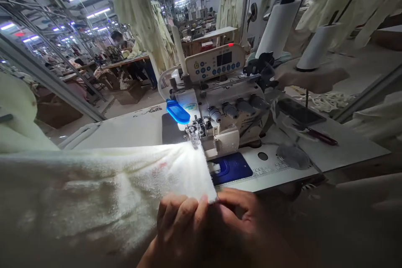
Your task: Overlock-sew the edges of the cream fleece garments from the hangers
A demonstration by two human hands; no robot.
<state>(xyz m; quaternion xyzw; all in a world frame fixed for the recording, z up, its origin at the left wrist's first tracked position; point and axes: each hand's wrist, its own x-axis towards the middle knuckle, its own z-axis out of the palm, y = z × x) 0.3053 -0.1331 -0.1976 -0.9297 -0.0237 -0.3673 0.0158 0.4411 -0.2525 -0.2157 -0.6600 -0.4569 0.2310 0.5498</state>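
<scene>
One fuzzy cream-white cloth [141,190] spreads over the near left part of the pale, flat tabletop [135,130], its upper right corner at the small metal presser foot [195,137] of the off-white sewing machine [248,113]. How far it runs beneath the foot cannot be told.

Near the lower end of the cloth's right edge, the left hand [180,220] has its fingers curled down onto the fabric, nearly closed. Just beside it, the right hand [240,213] seems to pinch the bottom corner between thumb and fingertip; shadow hides the rest of its grip.

Good handling here probably means keeping that edge straight and lightly taut between hands and foot, guiding rather than tugging, since soft pile is likely to stretch. The creases fanning out from the foot would be worth smoothing flat. The heavy spread at left could drag the edge askew, so give it slack. Keep the edge off the dark blue plate [238,166], and fingertips well apart from the foot.
</scene>
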